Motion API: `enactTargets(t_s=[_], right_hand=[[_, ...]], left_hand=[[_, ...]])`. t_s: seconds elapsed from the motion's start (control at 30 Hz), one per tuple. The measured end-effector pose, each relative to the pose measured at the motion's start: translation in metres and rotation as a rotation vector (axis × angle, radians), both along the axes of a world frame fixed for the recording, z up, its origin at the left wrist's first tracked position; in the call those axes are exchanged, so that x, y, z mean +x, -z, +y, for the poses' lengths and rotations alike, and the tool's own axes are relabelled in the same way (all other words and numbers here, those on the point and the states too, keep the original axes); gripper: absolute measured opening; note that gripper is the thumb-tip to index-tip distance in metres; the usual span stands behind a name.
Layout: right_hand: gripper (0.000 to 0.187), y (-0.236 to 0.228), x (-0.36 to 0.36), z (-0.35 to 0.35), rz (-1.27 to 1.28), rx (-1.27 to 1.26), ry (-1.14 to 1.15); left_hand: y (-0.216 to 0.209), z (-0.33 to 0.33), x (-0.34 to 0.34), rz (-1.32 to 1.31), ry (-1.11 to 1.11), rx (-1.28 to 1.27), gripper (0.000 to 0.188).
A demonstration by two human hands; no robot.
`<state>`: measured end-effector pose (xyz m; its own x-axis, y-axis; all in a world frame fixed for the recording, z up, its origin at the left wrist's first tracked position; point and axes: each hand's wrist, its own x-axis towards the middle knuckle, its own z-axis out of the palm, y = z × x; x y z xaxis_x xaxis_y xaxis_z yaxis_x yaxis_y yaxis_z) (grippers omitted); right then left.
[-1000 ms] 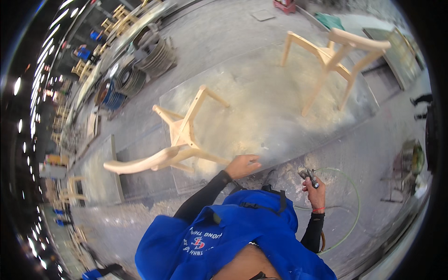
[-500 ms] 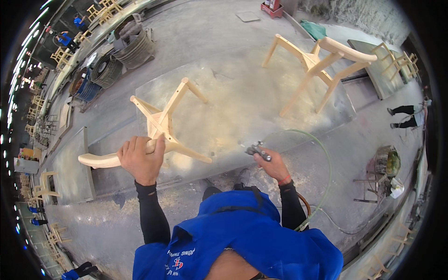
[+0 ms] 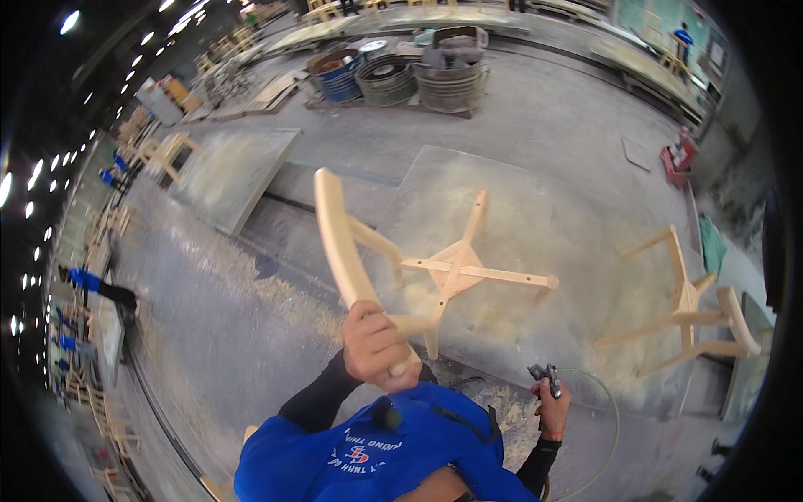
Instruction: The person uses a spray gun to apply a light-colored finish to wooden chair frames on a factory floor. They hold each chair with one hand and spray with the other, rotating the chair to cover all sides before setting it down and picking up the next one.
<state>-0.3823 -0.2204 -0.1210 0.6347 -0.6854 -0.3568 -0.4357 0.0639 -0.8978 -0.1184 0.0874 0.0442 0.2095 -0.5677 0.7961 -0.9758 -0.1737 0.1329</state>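
Observation:
My left hand is wrapped round the curved top rail of a pale wooden chair frame. The frame has no seat panel, and its crossed bars and legs spread out over a dusty flat board. I cannot tell whether its legs touch the board. Lower right, my right hand grips a small metal spray gun. A thin pale hose curves away from the gun. At the board's right side is a second bare wooden chair frame.
Several round tubs stand together at the far side. Another dusty board lies at the left, with a wooden chair beyond it. A person in blue is at the far left. A red object is at the right wall.
My view has turned left. The held chair frame has swung round, its curved rail now pointing away from me instead of leftward. The spray gun stays in my right hand.

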Motion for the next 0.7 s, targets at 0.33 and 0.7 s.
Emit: enactTargets(t_s=[0.33,0.7], right_hand=[[0.038,-0.045,0.021,0.002,-0.109,-0.030,-0.077],[0.056,-0.090,0.023,0.029,-0.369,-0.048,-0.021]], left_hand=[[-0.022,0.016,0.193,0.274,-0.130,-0.437,0.016],[-0.022,0.039,0.399,0.226,-0.505,-0.426,0.032]])
